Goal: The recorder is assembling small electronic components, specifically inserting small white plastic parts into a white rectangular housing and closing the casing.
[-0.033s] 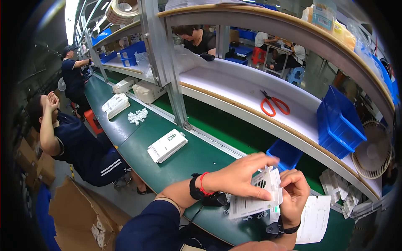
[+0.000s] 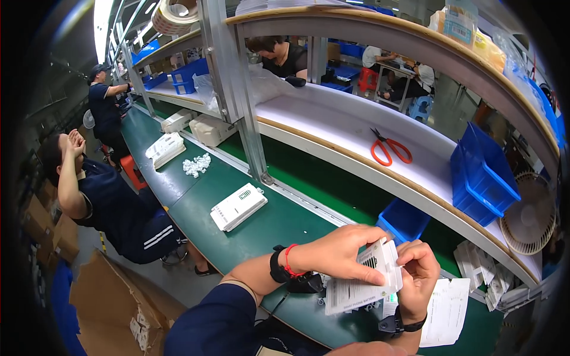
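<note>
A white printed cardboard box point(image 2: 350, 295), a thin battery carton, is tilted above the near part of the green bench. My left hand point(image 2: 341, 255) grips it from the left, thumb across its printed face and fingers behind the upper edge. At the box's right end, my right hand point(image 2: 419, 273) is closed with thumb and fingers pinching at the end flap. Whether something else is between those fingers is hidden. Under the box lie small white pieces point(image 2: 371, 306), partly covered. A white paper sheet point(image 2: 445, 311) lies to the right of my right wrist.
A stack of flat white cartons point(image 2: 238, 207) and a heap of small white pieces point(image 2: 196, 165) are on the green bench point(image 2: 196, 204). Red-handled scissors point(image 2: 390, 148) and a blue bin point(image 2: 481, 172) occupy the shelf. A seated person point(image 2: 113, 196) is at left, beside an open cardboard box point(image 2: 113, 302).
My left index finger has come down and curled against the box's upper edge. The box and my right hand have hardly moved.
</note>
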{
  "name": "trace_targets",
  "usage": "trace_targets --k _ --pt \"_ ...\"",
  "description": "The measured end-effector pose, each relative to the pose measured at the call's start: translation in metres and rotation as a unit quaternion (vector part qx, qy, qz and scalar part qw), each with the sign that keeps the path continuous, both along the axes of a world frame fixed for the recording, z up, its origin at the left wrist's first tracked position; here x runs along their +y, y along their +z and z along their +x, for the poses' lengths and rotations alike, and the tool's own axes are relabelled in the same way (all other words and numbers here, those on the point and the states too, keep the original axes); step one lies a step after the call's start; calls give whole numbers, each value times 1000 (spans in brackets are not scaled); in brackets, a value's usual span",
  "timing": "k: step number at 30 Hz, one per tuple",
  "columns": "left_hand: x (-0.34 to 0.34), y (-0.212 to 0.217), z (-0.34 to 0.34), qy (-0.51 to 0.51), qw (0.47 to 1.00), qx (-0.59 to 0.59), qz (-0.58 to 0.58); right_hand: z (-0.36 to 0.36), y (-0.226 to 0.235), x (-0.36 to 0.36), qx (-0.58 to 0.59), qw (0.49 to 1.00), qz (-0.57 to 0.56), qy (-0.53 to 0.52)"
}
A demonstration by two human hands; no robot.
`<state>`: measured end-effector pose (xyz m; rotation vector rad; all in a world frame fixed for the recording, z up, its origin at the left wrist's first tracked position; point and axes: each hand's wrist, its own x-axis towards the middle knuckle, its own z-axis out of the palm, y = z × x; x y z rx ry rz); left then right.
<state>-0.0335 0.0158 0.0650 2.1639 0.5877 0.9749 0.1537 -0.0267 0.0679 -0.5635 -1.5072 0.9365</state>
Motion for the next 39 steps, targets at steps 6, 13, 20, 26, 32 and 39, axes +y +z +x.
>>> trace_targets --k 6,13,20,26,32,39 --pt "1 -2 -1 31 989 -32 -143 -1 -2 13 83 991 -75 -77" --pt "-1 -7 -5 62 937 -312 -147 -5 -8 18 151 961 -211 91" --pt "-2 -3 -12 64 917 -379 -108 -20 -17 13 -32 978 -176 106" --pt "-2 6 -12 -285 809 -364 -364 -23 -23 4 6 944 -256 208" --pt "-9 9 -14 -280 796 -354 -404 -12 -18 7 -101 966 -186 148" --pt "-4 3 -15 -276 812 -331 -392 -22 0 6 -157 986 -34 38"
